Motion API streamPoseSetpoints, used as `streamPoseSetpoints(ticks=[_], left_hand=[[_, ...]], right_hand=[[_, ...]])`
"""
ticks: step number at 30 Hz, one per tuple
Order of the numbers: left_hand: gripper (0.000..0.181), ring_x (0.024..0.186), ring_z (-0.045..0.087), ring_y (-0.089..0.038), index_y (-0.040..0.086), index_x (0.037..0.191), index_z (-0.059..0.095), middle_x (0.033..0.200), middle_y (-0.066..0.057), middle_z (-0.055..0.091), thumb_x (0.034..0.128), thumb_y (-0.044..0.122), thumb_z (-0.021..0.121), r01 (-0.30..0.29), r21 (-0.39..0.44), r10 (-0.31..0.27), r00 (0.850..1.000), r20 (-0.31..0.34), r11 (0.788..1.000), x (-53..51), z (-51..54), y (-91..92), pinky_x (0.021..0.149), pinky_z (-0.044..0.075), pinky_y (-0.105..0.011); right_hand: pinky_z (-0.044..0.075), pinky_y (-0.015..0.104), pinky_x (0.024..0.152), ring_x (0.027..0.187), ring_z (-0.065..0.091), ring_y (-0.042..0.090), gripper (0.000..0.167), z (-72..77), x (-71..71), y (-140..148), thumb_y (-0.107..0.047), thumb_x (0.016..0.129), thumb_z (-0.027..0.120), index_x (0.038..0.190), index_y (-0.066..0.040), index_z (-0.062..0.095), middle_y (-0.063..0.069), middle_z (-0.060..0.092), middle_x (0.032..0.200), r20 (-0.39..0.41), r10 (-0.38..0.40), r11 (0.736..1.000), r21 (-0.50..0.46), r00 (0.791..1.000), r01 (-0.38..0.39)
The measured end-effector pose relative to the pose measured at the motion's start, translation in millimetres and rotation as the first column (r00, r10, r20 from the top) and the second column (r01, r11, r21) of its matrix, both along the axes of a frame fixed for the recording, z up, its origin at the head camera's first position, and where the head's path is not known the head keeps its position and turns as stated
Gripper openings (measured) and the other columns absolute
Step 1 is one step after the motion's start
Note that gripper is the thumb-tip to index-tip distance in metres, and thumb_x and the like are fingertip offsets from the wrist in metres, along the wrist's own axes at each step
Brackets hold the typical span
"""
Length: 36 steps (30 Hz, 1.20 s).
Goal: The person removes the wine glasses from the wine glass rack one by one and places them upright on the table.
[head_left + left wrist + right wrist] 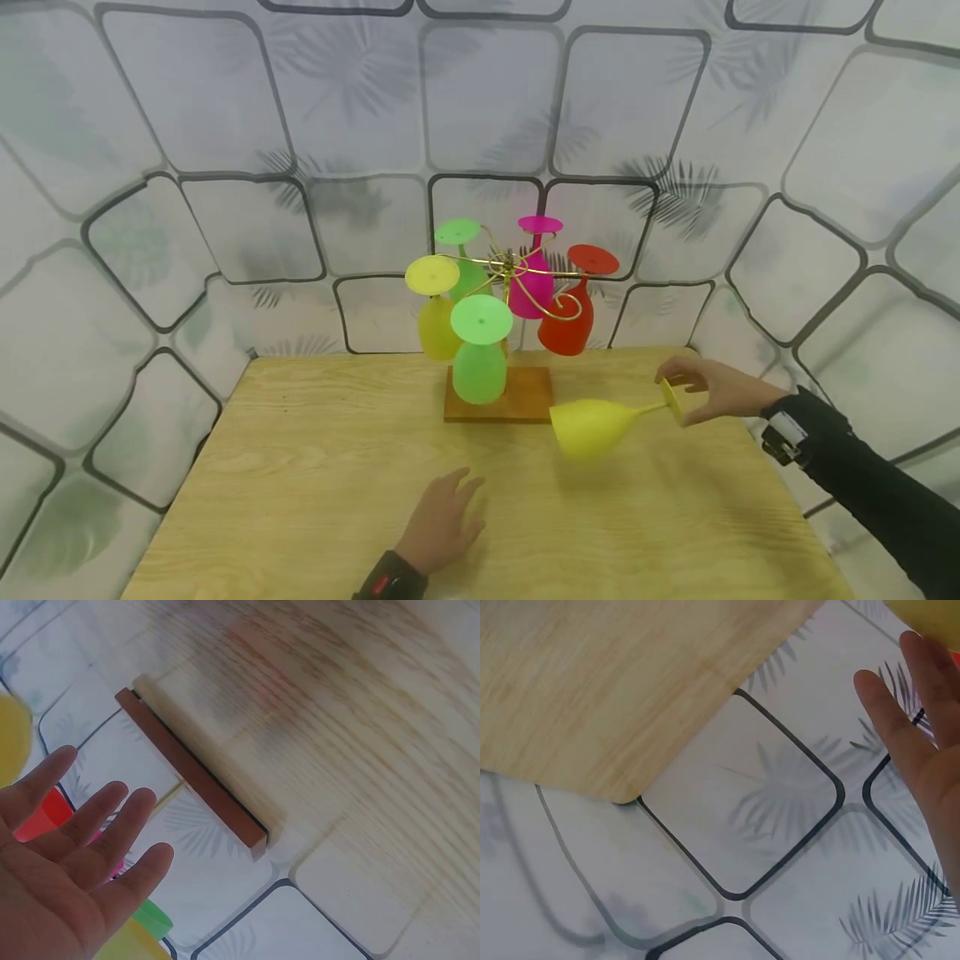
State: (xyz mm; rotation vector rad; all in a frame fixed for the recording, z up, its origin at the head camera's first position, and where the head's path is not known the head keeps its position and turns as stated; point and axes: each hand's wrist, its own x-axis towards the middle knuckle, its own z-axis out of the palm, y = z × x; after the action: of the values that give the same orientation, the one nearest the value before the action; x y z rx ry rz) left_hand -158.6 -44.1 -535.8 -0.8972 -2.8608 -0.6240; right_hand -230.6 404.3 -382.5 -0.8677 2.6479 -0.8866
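Observation:
My right hand [716, 390] pinches the foot of a yellow plastic goblet [592, 427], which lies sideways in the air above the table with its bowl to the left. In the right wrist view only a sliver of yellow [934, 619] shows by the fingers. Low in the head view, my left hand [444, 521] is held over the table, fingers extended and holding nothing. A gold wire rack [508, 265] on a wooden base [528, 396] carries upside-down goblets: light green [480, 372], yellow [438, 329], another green [470, 277], magenta [531, 287] and red [567, 321].
The pale wood-grain table [322, 467] reaches back to a wall [360, 108] covered in a stone-and-leaf pattern. Similar patterned sheeting stands along the left and right sides. The rack is near the table's back edge.

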Motion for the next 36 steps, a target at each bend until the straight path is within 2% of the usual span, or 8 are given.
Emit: streamPoseSetpoints(ticks=[7,10,15,21,24,28,33,36], left_hand=[[0.052,0.116,0.055,-0.031,0.01,0.126,0.055,0.128,-0.017,0.055,0.0804,0.03,0.069,0.007,0.005,-0.007,0.997,-0.071,1.0,1.0,-0.1,1.4,0.099,0.045,-0.049],[0.055,0.116,0.055,-0.029,0.009,0.127,0.053,0.128,-0.016,0.055,0.0794,0.03,0.07,0.003,0.012,-0.002,0.996,-0.093,1.0,-0.9,2.0,4.0,0.099,0.046,-0.047],[0.065,0.117,0.054,-0.028,0.006,0.134,0.046,0.13,-0.016,0.054,0.0796,0.033,0.07,0.005,0.042,0.0,0.993,-0.118,0.999,-7.2,15.0,11.5,0.101,0.045,-0.045],[0.085,0.117,0.052,-0.025,0.004,0.139,0.04,0.13,-0.011,0.054,0.0741,0.048,0.073,0.02,0.149,0.008,0.982,-0.189,0.989,-20.6,42.6,24.7,0.102,0.044,-0.042],[0.1,0.118,0.052,-0.021,0.009,0.142,0.036,0.133,-0.007,0.053,0.0639,0.053,0.079,0.044,0.267,0.017,0.975,-0.222,0.963,-28.7,57.6,31.3,0.101,0.045,-0.041],[0.11,0.116,0.053,-0.018,0.014,0.143,0.035,0.13,-0.003,0.054,0.0523,0.052,0.086,0.115,0.411,-0.002,0.964,-0.267,0.904,-35.6,74.4,39.7,0.098,0.048,-0.038],[0.102,0.109,0.057,-0.013,0.017,0.135,0.044,0.122,0.001,0.059,0.0482,0.041,0.091,0.226,0.552,-0.079,0.958,-0.277,0.802,-38.9,86.6,48.0,0.095,0.05,-0.033],[0.095,0.105,0.058,-0.012,0.017,0.13,0.047,0.117,0.002,0.061,0.0489,0.038,0.092,0.211,0.584,-0.069,0.964,-0.256,0.784,-37.7,89.3,49.8,0.092,0.051,-0.031]], right_hand=[[0.048,0.058,0.085,0.119,0.045,-0.01,0.058,-35.0,9.9,-8.4,-0.009,0.071,0.08,0.117,-0.004,0.046,0.022,0.052,0.126,-0.02,0.036,0.985,-0.169,0.999,-0.039],[0.05,0.047,0.09,0.121,0.044,-0.01,0.058,-49.7,11.6,-19.8,-0.007,0.071,0.079,0.117,-0.004,0.045,0.022,0.05,0.13,0.007,0.044,0.969,-0.245,0.999,-0.041],[0.047,0.024,0.094,0.123,0.046,-0.005,0.058,-76.7,14.4,-48.2,0.0,0.071,0.077,0.117,0.0,0.042,0.004,0.052,0.133,0.065,0.077,0.916,-0.398,0.995,-0.045],[0.044,0.024,0.096,0.12,0.051,0.001,0.06,-102.6,15.2,-82.9,0.004,0.07,0.077,0.118,0.001,0.039,-0.01,0.053,0.128,0.146,0.117,0.853,-0.521,0.982,-0.024],[0.044,0.027,0.095,0.118,0.051,0.001,0.061,-111.0,16.6,-96.9,0.001,0.071,0.077,0.118,-0.002,0.04,-0.011,0.052,0.124,0.157,0.107,0.849,-0.528,0.982,-0.008],[0.042,0.041,0.096,0.116,0.053,0.002,0.061,-120.2,16.3,-111.1,-0.001,0.072,0.077,0.12,-0.003,0.04,-0.01,0.052,0.12,0.17,0.121,0.84,-0.542,0.978,-0.01],[0.035,0.063,0.095,0.116,0.054,0.003,0.061,-128.3,13.6,-122.0,0.002,0.073,0.075,0.121,-0.001,0.038,-0.005,0.053,0.121,0.185,0.146,0.827,-0.562,0.972,-0.017],[0.034,0.068,0.095,0.117,0.052,-0.001,0.062,-130.1,12.5,-126.4,0.0,0.073,0.076,0.122,-0.002,0.038,0.003,0.052,0.124,0.199,0.135,0.836,-0.549,0.971,-0.003]])
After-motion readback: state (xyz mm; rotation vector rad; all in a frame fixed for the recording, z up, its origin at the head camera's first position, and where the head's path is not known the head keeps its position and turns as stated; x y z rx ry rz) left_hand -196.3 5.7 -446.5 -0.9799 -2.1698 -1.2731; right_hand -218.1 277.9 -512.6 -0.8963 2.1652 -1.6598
